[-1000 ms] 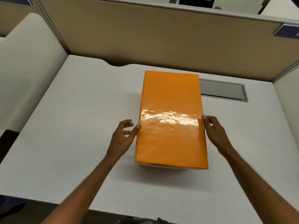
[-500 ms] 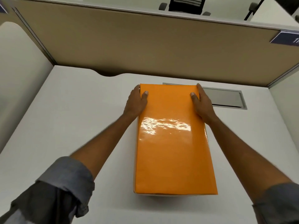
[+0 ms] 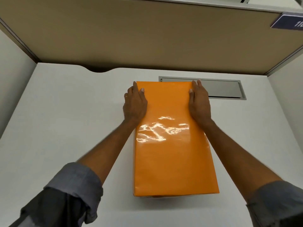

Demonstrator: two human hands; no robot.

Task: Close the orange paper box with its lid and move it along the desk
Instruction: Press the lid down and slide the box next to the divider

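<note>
The orange paper box (image 3: 173, 154) lies lengthwise on the white desk (image 3: 65, 120), its glossy orange lid covering the whole top. My left hand (image 3: 134, 104) clasps the far left edge of the lid, thumb on top and fingers down the side. My right hand (image 3: 199, 104) clasps the far right edge in the same way. Both forearms reach along the box's long sides. The box body under the lid is almost hidden; only a thin pale strip shows at the near end.
A grey metal cable hatch (image 3: 224, 89) is set into the desk just behind and right of the box. A tan partition wall (image 3: 147, 33) closes the back, with pale side panels left and right. A curved cable notch (image 3: 100, 69) cuts the desk's back edge.
Both hands slid from the box's middle sides to its far corners and now clasp the lid there. The view has moved closer over the box.
</note>
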